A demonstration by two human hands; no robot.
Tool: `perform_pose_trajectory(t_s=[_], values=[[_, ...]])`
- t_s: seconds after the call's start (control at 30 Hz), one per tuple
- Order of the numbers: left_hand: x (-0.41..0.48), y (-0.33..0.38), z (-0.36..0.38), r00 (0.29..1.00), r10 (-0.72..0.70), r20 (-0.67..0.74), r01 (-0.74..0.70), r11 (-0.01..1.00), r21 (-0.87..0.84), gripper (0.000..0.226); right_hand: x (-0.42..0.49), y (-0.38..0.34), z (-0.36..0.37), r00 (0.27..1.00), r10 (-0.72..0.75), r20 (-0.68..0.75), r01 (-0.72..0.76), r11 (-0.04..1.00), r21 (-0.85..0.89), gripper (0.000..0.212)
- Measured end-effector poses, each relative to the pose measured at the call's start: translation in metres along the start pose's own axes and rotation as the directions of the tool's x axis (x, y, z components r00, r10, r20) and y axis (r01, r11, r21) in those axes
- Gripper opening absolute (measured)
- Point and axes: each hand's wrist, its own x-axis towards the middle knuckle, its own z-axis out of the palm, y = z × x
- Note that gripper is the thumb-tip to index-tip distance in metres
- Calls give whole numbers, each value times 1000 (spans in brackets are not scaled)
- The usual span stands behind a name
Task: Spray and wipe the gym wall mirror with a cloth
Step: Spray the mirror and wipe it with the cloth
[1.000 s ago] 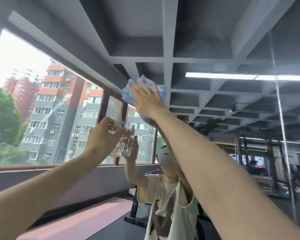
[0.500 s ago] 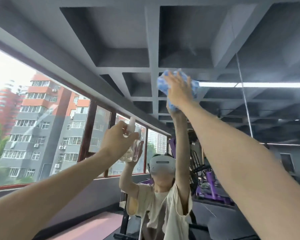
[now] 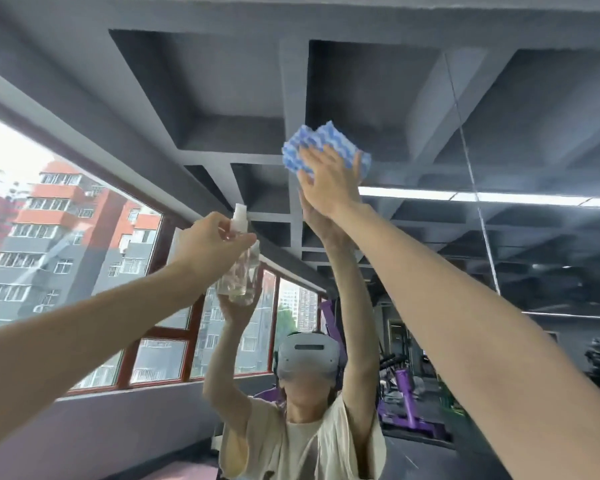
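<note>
The wall mirror (image 3: 430, 98) fills the view and reflects the ceiling, windows and me. My right hand (image 3: 329, 183) is raised high, fingers spread flat, and presses a blue-and-white patterned cloth (image 3: 309, 147) against the glass near the top centre. My left hand (image 3: 210, 245) is held up left of centre and grips a small clear spray bottle (image 3: 239, 271) by its neck, the white nozzle sticking up above my fingers. The bottle is close to the glass and its reflection overlaps it.
A vertical seam (image 3: 475, 188) between mirror panels runs down the right of the cloth. The reflection shows a grey coffered ceiling, a lit strip light (image 3: 465, 197), red-framed windows (image 3: 160, 355) at the left and purple gym machines (image 3: 409, 403) at the lower right.
My right hand has slid the cloth rightward and upward across the mirror. The view has turned right with it. My left hand keeps the bottle raised beside it.
</note>
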Motion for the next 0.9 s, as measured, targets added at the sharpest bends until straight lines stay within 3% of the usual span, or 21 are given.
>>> perform_pose_trajectory(t_s=[0.07, 0.13, 0.2, 0.23, 0.3, 0.4, 0.47, 0.53, 0.57, 0.63, 0.73, 0.83, 0.9], values=[[5, 3, 12, 1000, 9, 7, -9, 998, -55, 33, 21, 16, -6, 989, 3, 150, 12, 995, -97, 50], [11, 11, 20, 998, 41, 43, -38, 998, -54, 30, 52, 50, -30, 959, 217, 183, -199, 974, -112, 51], [21, 16, 23, 992, 89, 86, -87, 996, -30, 30, 78, 83, -43, 877, 436, 202, -447, 895, 6, 54], [27, 19, 23, 991, 105, 88, -103, 994, -27, 30, 89, 88, -41, 855, 487, 176, -496, 868, 8, 55], [35, 21, 24, 992, 101, 77, -98, 994, -42, 30, 96, 76, -24, 898, 436, 56, -433, 900, -46, 59], [33, 15, 18, 995, 95, 19, -95, 995, -14, 28, 82, 26, 6, 995, 43, 88, -42, 999, -10, 62], [23, 13, 13, 997, 75, 1, -75, 995, -67, 26, 48, 4, 7, 976, -154, 156, 151, 988, 33, 57], [9, 11, 5, 998, 57, 21, -54, 991, -125, 21, 9, 12, 2, 954, -242, 178, 232, 970, 76, 50], [0, 9, 1, 997, 61, 46, -54, 989, -138, 17, -5, 27, 1, 963, -225, 149, 220, 974, 48, 48], [-16, 7, -4, 992, 81, 98, -68, 989, -133, 12, -17, 69, -12, 998, -7, 68, 9, 999, -32, 47], [-39, -3, -2, 987, 72, 144, -58, 993, -98, 10, -6, 114, -37, 946, 318, 65, -312, 947, -79, 49], [-61, -17, 5, 987, 26, 159, -10, 995, -102, 5, -31, 85, -37, 940, 333, 79, -332, 943, -34, 49], [-78, -24, 14, 989, -10, 150, 32, 989, -142, 4, -83, 50, -20, 975, 217, 40, -218, 975, 35, 49]])
